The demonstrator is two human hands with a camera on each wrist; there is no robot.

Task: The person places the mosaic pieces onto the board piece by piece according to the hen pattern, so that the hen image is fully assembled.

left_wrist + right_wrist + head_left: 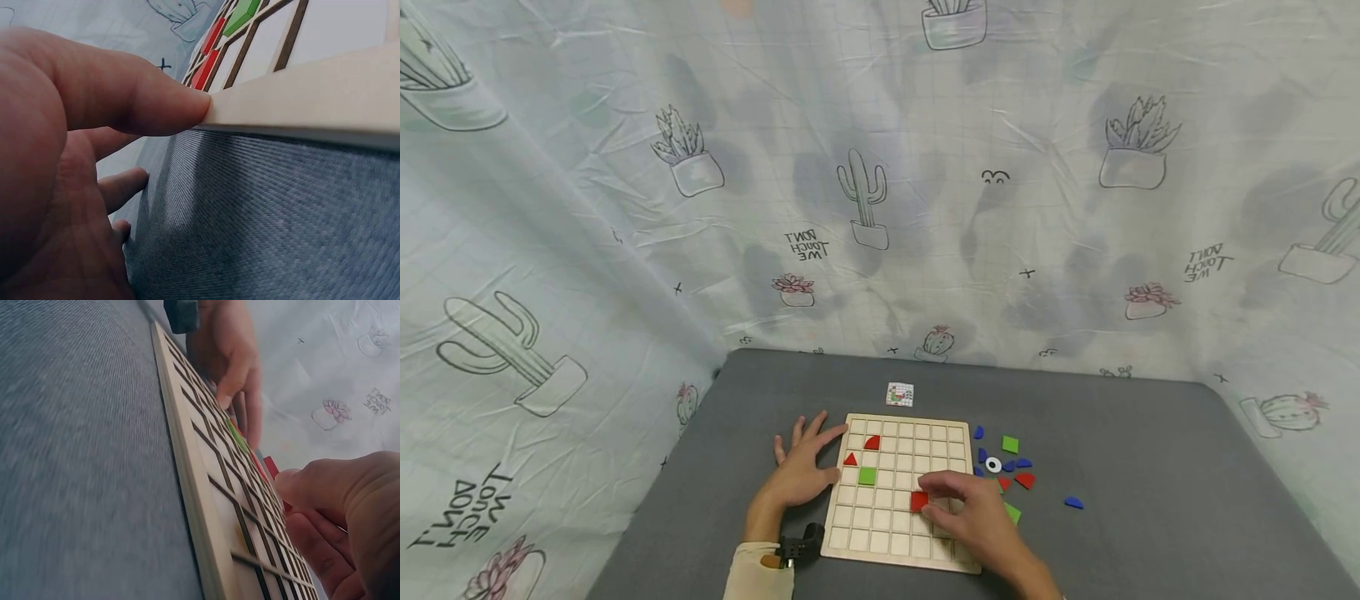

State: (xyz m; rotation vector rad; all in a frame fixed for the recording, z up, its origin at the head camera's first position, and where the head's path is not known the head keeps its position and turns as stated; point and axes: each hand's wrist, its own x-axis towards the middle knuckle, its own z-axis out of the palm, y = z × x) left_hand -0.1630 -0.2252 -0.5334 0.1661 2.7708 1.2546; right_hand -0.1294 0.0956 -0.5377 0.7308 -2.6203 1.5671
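Note:
A wooden grid board (880,542) lies on the grey table. In its upper left cells sit a red quarter-circle piece (872,442), a red triangle (850,459) and a green square (867,476). My right hand (976,510) pinches a red square piece (919,502) between thumb and fingers over the board's middle right cells; the right wrist view shows this red piece (270,467) tilted at the thumb tip. Along the board's left edge rests my left hand (801,473), fingers spread. Its thumb (169,103) touches the board's side in the left wrist view.
Beyond the board lies a small printed pattern card (899,394). Right of it are scattered loose pieces, among them a green square (1011,445), a white ring with a dark centre (993,465), a red piece (1025,481) and a blue half-circle (1073,503). A patterned curtain (925,208) surrounds the table.

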